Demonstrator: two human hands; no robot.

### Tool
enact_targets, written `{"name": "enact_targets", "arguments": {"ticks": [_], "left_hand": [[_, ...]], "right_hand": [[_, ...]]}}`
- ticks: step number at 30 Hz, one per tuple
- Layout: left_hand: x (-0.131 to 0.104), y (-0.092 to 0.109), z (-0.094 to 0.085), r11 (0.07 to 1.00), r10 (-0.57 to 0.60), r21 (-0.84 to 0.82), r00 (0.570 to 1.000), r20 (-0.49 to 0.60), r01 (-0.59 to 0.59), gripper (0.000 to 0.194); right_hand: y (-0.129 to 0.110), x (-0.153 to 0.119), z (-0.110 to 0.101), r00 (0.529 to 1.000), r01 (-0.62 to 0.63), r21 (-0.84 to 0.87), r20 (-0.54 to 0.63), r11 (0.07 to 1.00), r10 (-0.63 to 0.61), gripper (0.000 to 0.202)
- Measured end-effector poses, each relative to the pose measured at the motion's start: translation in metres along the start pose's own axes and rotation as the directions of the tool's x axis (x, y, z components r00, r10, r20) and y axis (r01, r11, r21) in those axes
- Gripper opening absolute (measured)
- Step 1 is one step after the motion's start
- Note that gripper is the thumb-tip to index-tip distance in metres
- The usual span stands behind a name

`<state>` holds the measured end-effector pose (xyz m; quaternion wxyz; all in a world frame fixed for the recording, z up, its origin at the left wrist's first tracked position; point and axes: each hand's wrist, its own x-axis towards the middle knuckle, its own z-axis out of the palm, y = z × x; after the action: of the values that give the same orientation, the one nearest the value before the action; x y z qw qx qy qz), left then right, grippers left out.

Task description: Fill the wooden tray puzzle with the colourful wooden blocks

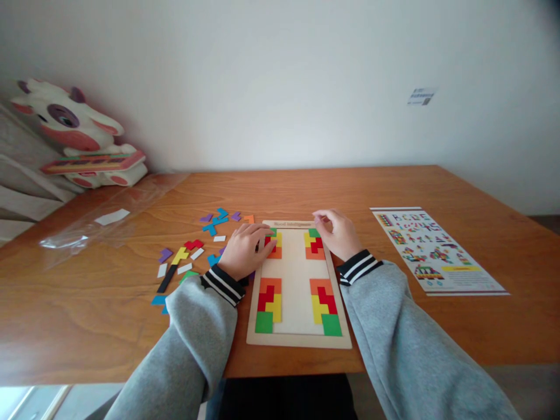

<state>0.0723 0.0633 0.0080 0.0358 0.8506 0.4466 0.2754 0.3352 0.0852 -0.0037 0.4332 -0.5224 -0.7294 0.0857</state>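
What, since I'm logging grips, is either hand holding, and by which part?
The left hand lies over upper-left pieces on the board, with no hold visible; whether the right hand pinches anything cannot be told.

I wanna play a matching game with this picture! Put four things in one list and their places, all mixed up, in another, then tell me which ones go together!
Things:
1. Cow toy
2. Sheet
3. Left hand
4. Right hand

Places:
A. At the top right corner of the board
B. Flat on the table, right of the board
C. Over the board's left edge
D. At the table's back left

Right pairs: 1-D, 2-B, 3-C, 4-A
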Motion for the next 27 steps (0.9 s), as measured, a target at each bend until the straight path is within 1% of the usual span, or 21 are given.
{"name": "enact_targets", "arguments": {"ticks": [3, 5, 10, 13, 17, 21, 23, 25, 27], "left_hand": [[-0.001, -0.001, 0.002, 0.998, -0.051, 0.024, 0.999, 0.005, 0.05, 0.023], [-0.002, 0.0, 0.003, 0.998, -0.057, 0.029, 0.998, 0.019, 0.056, 0.024], [-0.003, 0.003, 0.004, 0.997, -0.065, 0.036, 0.997, 0.037, 0.064, 0.028], [-0.003, 0.004, 0.004, 0.996, -0.077, 0.039, 0.996, 0.043, 0.075, 0.028], [-0.003, 0.006, 0.003, 0.996, -0.083, 0.038, 0.995, 0.049, 0.081, 0.026], [-0.003, 0.006, 0.003, 0.991, -0.122, 0.057, 0.993, 0.0, 0.121, 0.024], [-0.002, 0.002, 0.002, 0.985, -0.155, 0.069, 0.987, -0.039, 0.157, 0.024], [-0.002, -0.006, 0.0, 0.978, -0.179, 0.091, 0.981, -0.077, 0.186, 0.023], [-0.002, -0.018, -0.005, 0.965, -0.213, 0.133, 0.97, -0.116, 0.228, 0.024]], "right_hand": [[0.005, -0.004, 0.006, 0.998, -0.011, -0.054, 0.058, 0.998, 0.014, 0.024], [0.005, -0.006, 0.01, 0.996, -0.003, -0.108, 0.092, 0.994, 0.013, 0.028], [0.0, -0.008, 0.012, 0.992, -0.016, -0.197, 0.123, 0.98, 0.041, 0.037], [0.001, -0.009, 0.011, 0.989, -0.006, -0.21, 0.144, 0.978, 0.037, 0.038], [0.003, -0.009, 0.011, 0.99, 0.003, -0.196, 0.137, 0.981, 0.024, 0.034], [0.004, -0.009, 0.012, 0.992, -0.001, -0.175, 0.126, 0.985, 0.024, 0.033], [0.005, -0.009, 0.013, 0.993, -0.002, -0.165, 0.117, 0.986, 0.022, 0.033], [0.005, -0.009, 0.013, 0.994, 0.0, -0.16, 0.109, 0.987, 0.018, 0.033], [0.005, -0.009, 0.013, 0.995, 0.0, -0.156, 0.099, 0.988, 0.016, 0.034]]}}
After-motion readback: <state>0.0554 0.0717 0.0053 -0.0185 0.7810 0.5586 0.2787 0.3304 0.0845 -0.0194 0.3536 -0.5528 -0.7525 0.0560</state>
